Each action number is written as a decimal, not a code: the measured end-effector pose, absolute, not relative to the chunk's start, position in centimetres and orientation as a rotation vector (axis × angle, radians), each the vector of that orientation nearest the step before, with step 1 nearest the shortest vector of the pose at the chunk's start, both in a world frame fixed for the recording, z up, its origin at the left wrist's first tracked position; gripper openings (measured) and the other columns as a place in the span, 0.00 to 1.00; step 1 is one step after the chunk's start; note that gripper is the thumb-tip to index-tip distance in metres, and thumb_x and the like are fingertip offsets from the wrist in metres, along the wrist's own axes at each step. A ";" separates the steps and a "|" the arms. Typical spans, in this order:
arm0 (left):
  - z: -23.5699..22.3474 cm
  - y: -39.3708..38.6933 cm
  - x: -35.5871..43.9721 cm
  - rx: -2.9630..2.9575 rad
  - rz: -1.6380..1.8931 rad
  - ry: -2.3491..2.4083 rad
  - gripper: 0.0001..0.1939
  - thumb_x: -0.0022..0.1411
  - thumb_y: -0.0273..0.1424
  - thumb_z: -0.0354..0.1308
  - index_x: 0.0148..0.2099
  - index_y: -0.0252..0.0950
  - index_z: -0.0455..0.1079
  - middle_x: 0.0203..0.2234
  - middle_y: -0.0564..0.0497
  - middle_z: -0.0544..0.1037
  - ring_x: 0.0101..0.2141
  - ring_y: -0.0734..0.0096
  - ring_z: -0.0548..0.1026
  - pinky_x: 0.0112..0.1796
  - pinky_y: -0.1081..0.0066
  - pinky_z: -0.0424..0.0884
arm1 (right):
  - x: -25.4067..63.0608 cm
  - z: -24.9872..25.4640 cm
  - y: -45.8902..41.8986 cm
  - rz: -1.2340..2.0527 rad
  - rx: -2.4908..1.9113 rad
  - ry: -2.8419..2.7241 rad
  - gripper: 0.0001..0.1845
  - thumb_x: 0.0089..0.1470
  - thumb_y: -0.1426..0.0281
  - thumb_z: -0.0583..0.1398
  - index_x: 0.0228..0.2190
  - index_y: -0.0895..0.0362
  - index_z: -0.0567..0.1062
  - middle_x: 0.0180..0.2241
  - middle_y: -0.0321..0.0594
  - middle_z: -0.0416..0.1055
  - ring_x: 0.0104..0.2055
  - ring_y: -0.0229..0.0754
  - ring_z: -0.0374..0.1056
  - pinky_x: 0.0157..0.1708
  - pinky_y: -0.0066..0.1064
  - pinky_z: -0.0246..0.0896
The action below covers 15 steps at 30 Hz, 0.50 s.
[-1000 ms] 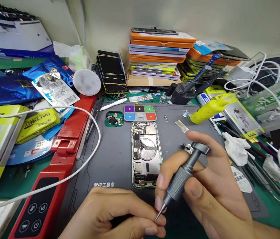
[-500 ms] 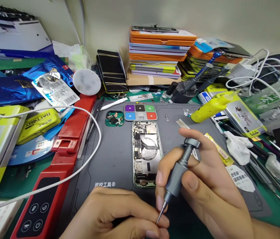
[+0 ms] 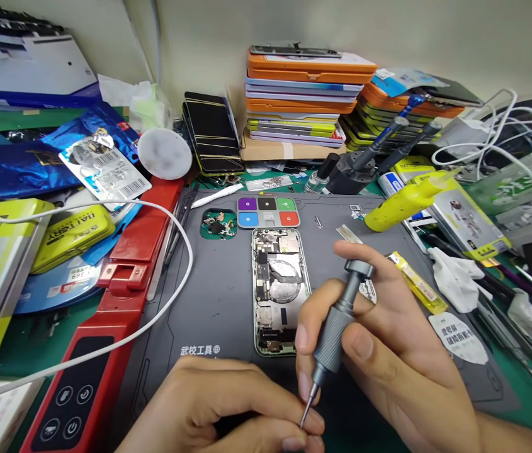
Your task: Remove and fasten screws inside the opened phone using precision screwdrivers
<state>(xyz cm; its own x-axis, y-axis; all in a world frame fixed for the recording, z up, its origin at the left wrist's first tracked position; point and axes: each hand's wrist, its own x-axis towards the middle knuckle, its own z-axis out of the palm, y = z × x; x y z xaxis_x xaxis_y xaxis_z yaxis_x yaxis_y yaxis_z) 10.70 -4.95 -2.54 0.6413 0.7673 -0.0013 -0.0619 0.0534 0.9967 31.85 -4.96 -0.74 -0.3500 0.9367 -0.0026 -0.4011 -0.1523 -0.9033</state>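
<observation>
My right hand point(image 3: 388, 358) grips a grey metal screwdriver point(image 3: 335, 327), forefinger resting on its top cap, tip pointing down and left. My left hand point(image 3: 218, 409) is curled at the bottom edge, thumb and fingers pinched together right at the screwdriver's tip; what they pinch is too small to make out. Just beyond both hands an opened phone point(image 3: 279, 289) lies face down on the dark grey work mat point(image 3: 209, 302), its boards and round coil exposed.
A red tool point(image 3: 105, 327) and a white cable point(image 3: 171, 302) lie left of the mat. A coloured screw tray point(image 3: 268, 211) sits above the phone, a yellow bottle point(image 3: 402, 201) and yellow lighter point(image 3: 419, 283) to the right. Stacked phone cases point(image 3: 303, 94) and screwdrivers in a stand point(image 3: 364, 157) stand behind.
The screwdriver has tilted more upright and its top moved slightly left. My left hand stays pinched at the tip. The lighter behind my right hand has come into view.
</observation>
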 end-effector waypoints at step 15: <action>-2.9 -4.9 10.4 1.434 0.607 0.655 0.08 0.70 0.28 0.66 0.50 0.38 0.83 0.37 0.54 0.88 0.36 0.81 0.86 0.40 0.91 0.75 | 32.1 -0.1 -4.2 1.624 -0.824 -1.021 0.20 0.75 0.65 0.58 0.62 0.37 0.60 0.38 0.34 0.76 0.31 0.41 0.76 0.32 0.30 0.79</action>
<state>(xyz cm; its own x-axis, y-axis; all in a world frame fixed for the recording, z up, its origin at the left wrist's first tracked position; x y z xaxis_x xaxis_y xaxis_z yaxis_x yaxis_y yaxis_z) 10.39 -4.94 -2.86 0.6878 0.7246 -0.0439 0.0111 0.0500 0.9987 32.06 -4.23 -0.10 -0.2616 0.9646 -0.0341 -0.3875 -0.1374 -0.9116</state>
